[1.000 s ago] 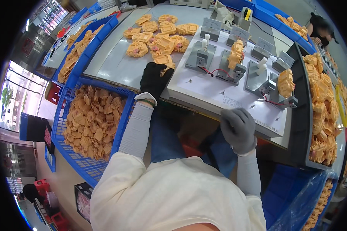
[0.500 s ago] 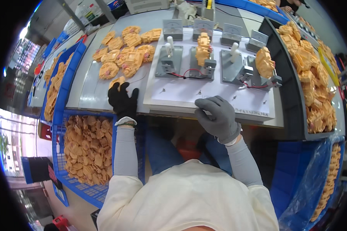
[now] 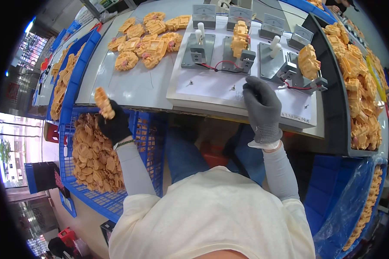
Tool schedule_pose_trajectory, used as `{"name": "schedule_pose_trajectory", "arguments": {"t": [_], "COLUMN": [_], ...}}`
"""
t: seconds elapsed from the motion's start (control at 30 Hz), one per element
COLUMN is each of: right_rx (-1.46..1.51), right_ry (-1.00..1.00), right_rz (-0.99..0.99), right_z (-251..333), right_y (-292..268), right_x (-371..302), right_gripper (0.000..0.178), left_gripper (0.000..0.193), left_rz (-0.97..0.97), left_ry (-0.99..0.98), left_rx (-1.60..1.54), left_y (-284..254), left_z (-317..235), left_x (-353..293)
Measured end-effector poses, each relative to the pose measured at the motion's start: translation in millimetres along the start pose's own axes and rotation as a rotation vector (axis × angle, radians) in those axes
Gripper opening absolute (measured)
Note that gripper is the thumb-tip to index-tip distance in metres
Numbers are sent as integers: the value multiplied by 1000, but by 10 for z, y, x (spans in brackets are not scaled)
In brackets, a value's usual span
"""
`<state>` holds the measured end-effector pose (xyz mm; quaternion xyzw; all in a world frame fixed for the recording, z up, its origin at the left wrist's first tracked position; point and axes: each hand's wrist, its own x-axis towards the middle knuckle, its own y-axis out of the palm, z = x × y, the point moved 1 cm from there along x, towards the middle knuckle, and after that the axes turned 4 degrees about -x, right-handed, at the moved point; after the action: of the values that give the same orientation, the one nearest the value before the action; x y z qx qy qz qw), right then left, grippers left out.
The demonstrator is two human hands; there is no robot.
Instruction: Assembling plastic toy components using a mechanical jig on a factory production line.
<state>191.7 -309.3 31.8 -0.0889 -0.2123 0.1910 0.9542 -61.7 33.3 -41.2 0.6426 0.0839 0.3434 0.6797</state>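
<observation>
My left hand (image 3: 116, 124), in a black glove, grips a small orange moulded plastic part (image 3: 103, 103) that stands up out of its fingers. It is over the table's front edge, beside a blue basket (image 3: 84, 194) heaped with similar parts. My right hand (image 3: 264, 108), gloved in grey, hovers at the front of a white test board (image 3: 203, 91); its fingers are curled together and nothing shows in them. On the board, one orange part (image 3: 239, 41) sits on a grey metal fixture and another orange part (image 3: 308, 61) on the rightmost fixture. The other two fixtures show bare white pegs (image 3: 275, 46).
Several orange parts (image 3: 149, 45) lie on the table left of the board. Small meters (image 3: 204, 18) line the board's back. A grey crate (image 3: 339, 108) full of parts stands at right, a blue tray (image 3: 65, 110) at left. A blue bin (image 3: 328, 185) is below right.
My left hand has picked up an orange part from the table and moved left and toward me with it. My right hand has shifted right and farther over the board, its fingers drawing together.
</observation>
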Motion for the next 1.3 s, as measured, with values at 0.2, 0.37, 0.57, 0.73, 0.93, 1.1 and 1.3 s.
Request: {"name": "schedule_pose_trajectory", "arguments": {"t": [0.2, 0.37, 0.57, 0.73, 0.93, 1.1, 1.3], "right_rx": [-409, -394, -465, -437, -400, -362, -193], "right_ry": [-239, -213, -329, -333, -328, -431, -438], "right_rz": [219, 178, 143, 159, 182, 44, 144], "right_z": [142, 65, 14, 2, 26, 33, 129], "right_y": [48, 75, 99, 70, 32, 34, -156], "right_x": [174, 196, 183, 186, 165, 135, -35], "right_gripper": [31, 27, 21, 18, 16, 21, 26], "left_gripper": [45, 42, 34, 39, 36, 33, 34], "left_rz": [178, 90, 13, -83, -67, -51, 28], "left_ry": [24, 63, -156, -204, -213, -145, -244], "left_rx": [180, 97, 213, 323, 318, 376, 350], "left_y": [668, 728, 614, 583, 559, 530, 471], "left_z": [552, 1023, 1565, 1895, 1938, 1899, 1819], "left_x": [53, 157, 303, 278, 208, 164, 213]}}
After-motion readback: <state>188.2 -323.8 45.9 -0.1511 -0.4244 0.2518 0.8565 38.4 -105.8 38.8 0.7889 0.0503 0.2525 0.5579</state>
